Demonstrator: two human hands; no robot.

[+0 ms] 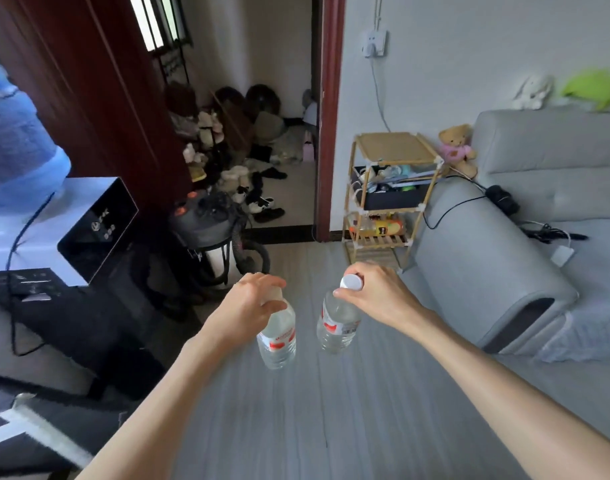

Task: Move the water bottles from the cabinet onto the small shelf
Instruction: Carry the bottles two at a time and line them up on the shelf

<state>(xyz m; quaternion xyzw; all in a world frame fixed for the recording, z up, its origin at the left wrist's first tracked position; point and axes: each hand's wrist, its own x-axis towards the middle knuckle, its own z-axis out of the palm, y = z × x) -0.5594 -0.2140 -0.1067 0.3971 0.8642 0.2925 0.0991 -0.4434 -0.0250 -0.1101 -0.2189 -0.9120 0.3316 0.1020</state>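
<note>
Both hands (255,299) (376,292) grip bottles (277,336) (338,323) nr shelf (393,188).

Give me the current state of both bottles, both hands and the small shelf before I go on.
Left hand: grips the left bottle by its neck.
Left bottle: carried, hanging above the floor, capped end hidden by the hand.
Right hand: grips the right bottle at its cap.
Right bottle: carried, white cap on.
Small shelf: top tier bare, lower tiers stocked, no water bottle on top.

Grey plank floor (331,410), grey sofa (525,237), white wall (435,64).
</note>
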